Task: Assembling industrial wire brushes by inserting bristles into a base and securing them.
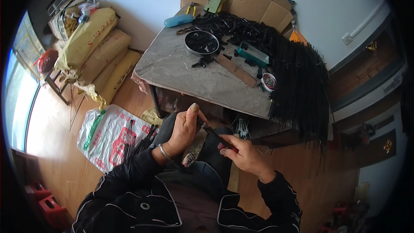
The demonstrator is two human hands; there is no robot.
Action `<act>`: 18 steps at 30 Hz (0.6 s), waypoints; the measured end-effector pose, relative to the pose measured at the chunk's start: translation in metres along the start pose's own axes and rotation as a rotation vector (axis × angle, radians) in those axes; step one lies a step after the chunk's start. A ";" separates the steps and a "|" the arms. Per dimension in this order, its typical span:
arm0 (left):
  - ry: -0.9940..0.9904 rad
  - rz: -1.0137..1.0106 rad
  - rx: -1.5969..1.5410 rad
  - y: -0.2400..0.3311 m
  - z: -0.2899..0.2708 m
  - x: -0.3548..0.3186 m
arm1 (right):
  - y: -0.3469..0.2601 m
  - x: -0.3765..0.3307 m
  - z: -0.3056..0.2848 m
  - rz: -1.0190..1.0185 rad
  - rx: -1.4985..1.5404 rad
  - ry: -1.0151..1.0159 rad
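Observation:
My left hand (183,129) is raised over my lap, fingers curled around a small black part whose end shows by the thumb. My right hand (246,155) grips the near end of a thin black rod (214,134) that runs up and left to the left hand. Both hands hover just in front of the grey table (181,67). A silver bangle sits on my left wrist. Dark jacket sleeves cover both forearms.
On the table: a round metal bowl (201,42) of black parts, a teal box (254,55), a wooden strip (236,70), a small tin (268,81), a blue bottle (178,20), pliers, a heap of black rods (297,82). Yellow sacks (92,47) and a white sack (110,136) lie left.

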State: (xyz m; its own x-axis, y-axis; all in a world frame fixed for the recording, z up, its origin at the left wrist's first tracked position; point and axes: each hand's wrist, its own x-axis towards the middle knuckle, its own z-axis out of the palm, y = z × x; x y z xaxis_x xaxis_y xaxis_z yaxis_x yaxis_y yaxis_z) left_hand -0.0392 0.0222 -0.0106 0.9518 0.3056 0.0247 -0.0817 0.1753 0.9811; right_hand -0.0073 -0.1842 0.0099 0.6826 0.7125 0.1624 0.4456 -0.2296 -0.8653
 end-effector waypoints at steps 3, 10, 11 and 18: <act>-0.028 0.059 0.029 -0.010 -0.002 0.003 | -0.010 -0.009 0.000 0.577 0.603 -0.280; -0.021 0.058 0.065 -0.004 0.001 0.003 | -0.019 0.007 -0.013 0.540 0.289 -0.530; -0.010 0.044 0.062 -0.006 0.001 0.002 | -0.018 0.004 -0.006 0.364 0.047 -0.331; -0.124 0.048 0.021 -0.005 -0.001 0.000 | -0.014 -0.012 0.001 0.800 0.968 -0.483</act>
State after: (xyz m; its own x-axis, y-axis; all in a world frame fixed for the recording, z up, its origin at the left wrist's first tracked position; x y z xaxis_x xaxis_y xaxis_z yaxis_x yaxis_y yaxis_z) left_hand -0.0389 0.0219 -0.0153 0.9763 0.1952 0.0939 -0.1232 0.1436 0.9819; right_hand -0.0223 -0.1893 0.0192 0.2007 0.8110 -0.5495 -0.6985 -0.2749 -0.6608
